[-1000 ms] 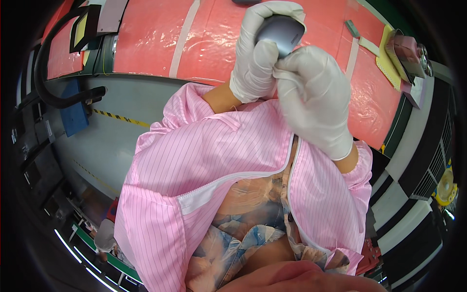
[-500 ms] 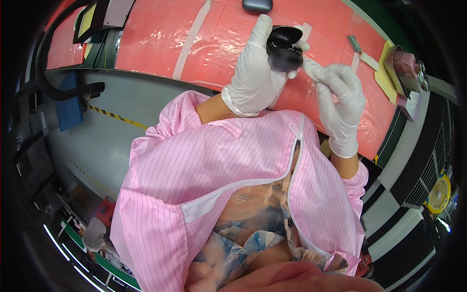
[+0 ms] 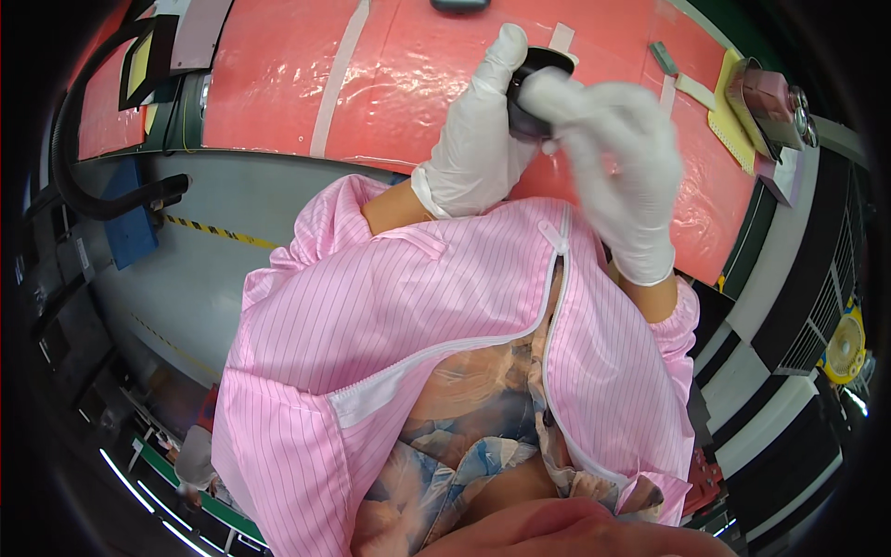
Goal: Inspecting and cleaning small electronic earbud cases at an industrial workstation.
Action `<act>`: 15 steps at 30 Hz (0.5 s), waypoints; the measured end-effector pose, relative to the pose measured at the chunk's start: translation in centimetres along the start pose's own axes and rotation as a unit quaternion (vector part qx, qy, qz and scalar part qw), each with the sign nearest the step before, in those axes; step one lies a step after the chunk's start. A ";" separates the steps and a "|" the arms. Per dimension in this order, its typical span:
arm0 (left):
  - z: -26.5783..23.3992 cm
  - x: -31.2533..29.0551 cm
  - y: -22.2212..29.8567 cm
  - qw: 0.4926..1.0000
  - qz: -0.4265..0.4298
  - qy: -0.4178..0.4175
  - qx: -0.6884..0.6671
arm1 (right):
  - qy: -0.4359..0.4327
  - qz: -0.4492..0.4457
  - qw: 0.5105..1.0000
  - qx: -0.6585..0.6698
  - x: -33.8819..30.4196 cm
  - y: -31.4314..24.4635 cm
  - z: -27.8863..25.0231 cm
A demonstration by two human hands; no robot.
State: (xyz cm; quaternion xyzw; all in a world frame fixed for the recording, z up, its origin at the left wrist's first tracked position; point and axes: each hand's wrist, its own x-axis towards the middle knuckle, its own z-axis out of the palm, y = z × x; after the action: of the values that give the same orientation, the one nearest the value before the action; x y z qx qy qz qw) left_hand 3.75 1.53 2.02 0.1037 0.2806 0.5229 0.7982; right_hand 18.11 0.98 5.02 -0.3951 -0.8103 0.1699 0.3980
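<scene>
My left hand (image 3: 475, 139), in a white glove, is closed around a small glossy black case with a flipped-up lid, like an earbud charging case (image 3: 526, 124). It holds the case above the red-covered bench, thumb along the near-left side. My right hand (image 3: 624, 148), also gloved in white, reaches over the case from the right. Its fingers are smeared by motion and cover much of the case's inside, so whether they grip anything cannot be made out. A second dark rounded case (image 3: 460, 5) lies at the far edge of the picture, partly cut off.
The bench (image 3: 269, 93) has a red plastic cover with pale tape strips (image 3: 339, 79). At the right are a small grey-green block (image 3: 664, 58), a white strip (image 3: 695, 91), a yellow pad (image 3: 731, 130) and a pink-topped container (image 3: 768, 97). A black hose (image 3: 70, 176) curves at the left.
My right hand has moved left and up, from beside the case to over it. The left hand still holds the case. The whole view has shifted slightly.
</scene>
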 end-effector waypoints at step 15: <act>0.8 -0.6 0.9 0.989 -0.115 -0.004 0.092 | -0.036 -0.090 0.992 -0.086 2.7 2.8 -1.9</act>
State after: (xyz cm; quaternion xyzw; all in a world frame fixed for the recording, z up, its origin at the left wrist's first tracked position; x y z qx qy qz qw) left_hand 3.32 1.45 3.30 0.1458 0.3345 0.3993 0.8411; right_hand 20.03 4.81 5.95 -0.3472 -0.8677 0.0775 0.3472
